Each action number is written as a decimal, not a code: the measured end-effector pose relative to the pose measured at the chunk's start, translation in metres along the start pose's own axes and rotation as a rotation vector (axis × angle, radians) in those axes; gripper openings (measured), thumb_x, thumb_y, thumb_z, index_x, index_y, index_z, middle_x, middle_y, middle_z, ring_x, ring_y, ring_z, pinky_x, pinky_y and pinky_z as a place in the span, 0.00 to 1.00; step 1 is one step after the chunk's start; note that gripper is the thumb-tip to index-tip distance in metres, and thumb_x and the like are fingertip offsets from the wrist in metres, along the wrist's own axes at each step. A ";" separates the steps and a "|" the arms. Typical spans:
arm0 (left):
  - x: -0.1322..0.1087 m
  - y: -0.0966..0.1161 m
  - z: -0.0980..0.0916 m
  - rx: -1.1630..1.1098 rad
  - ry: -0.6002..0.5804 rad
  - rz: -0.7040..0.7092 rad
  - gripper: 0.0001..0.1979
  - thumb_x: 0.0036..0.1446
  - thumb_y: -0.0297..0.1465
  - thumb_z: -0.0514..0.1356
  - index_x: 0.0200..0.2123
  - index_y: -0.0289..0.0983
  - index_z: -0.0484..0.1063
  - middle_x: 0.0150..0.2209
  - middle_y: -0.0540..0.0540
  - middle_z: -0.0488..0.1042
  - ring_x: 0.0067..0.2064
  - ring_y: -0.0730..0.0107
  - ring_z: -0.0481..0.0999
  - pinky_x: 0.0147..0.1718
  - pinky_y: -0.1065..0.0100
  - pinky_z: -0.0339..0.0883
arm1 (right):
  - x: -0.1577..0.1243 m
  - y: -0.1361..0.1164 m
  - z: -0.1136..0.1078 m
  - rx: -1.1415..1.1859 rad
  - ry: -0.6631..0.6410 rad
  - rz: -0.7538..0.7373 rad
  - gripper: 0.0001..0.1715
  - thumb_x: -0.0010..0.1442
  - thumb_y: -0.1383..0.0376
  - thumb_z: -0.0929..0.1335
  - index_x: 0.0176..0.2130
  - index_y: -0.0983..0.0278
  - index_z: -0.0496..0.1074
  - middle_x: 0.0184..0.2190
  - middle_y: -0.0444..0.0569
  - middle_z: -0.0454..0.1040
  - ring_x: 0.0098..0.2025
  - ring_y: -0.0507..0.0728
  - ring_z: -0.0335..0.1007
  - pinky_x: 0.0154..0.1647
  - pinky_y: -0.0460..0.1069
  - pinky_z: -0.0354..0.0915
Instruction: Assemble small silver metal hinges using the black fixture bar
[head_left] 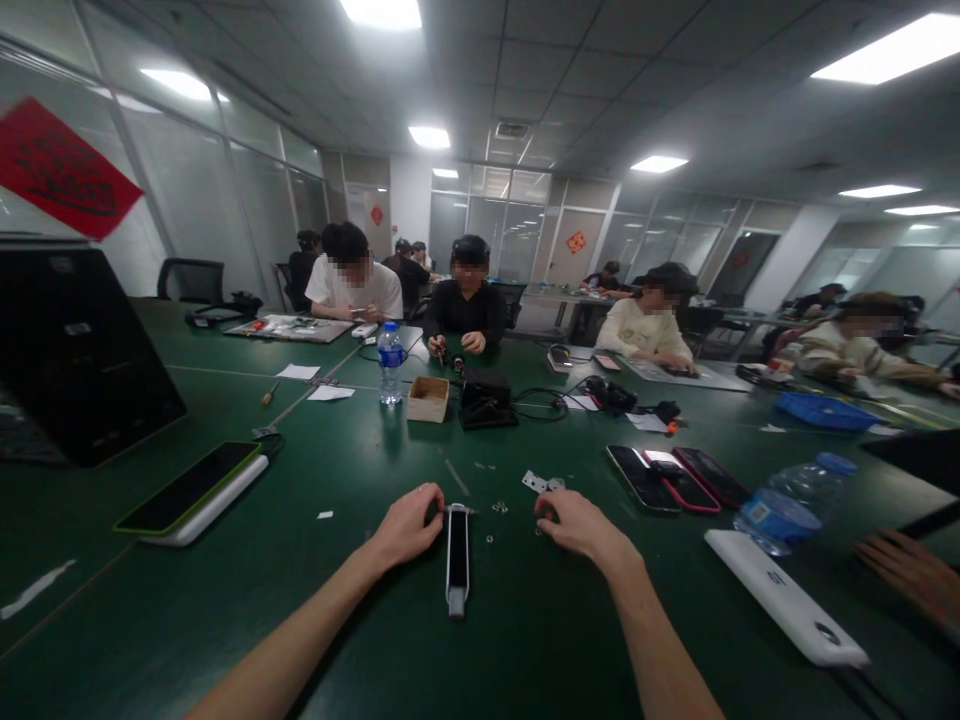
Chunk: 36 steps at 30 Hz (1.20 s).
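Observation:
A narrow white-edged piece with a black middle (457, 560) lies lengthwise on the green table, a thin crosspiece at its far end. My left hand (409, 525) rests beside that end, fingers curled in and touching or nearly touching it; what they pinch, if anything, is hidden. Several small metal nuts (500, 507) are scattered between my hands. On the right, my right hand (576, 522) is closed, its fingertips bent down to the tabletop over a tiny piece I cannot make out. Just beyond it lie small perforated metal plates (535, 482).
A phone (191, 485) on a white power bank lies left, near a black computer case (75, 350). Phones (652, 478), a water bottle (787, 510) and a white device (784, 595) stand right, near another person's hand (911, 570). Ahead are a small box (428, 400) and seated people.

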<state>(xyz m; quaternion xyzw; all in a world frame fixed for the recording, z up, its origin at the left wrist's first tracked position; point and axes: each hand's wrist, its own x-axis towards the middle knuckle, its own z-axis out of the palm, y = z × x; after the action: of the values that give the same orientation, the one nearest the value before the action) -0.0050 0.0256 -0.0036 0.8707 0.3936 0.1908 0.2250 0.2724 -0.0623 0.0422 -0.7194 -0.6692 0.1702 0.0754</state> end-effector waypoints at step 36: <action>-0.005 0.006 -0.005 -0.027 0.010 -0.013 0.05 0.54 0.26 0.53 0.35 0.37 0.66 0.36 0.48 0.70 0.37 0.68 0.70 0.35 0.69 0.62 | 0.004 -0.009 0.025 0.244 -0.069 0.063 0.07 0.46 0.72 0.66 0.29 0.63 0.71 0.30 0.47 0.74 0.30 0.54 0.70 0.25 0.45 0.61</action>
<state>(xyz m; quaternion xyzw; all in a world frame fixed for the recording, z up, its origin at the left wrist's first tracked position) -0.0066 0.0199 0.0026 0.8640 0.3977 0.1988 0.2362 0.2558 -0.0606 0.0215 -0.7194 -0.6227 0.2773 0.1338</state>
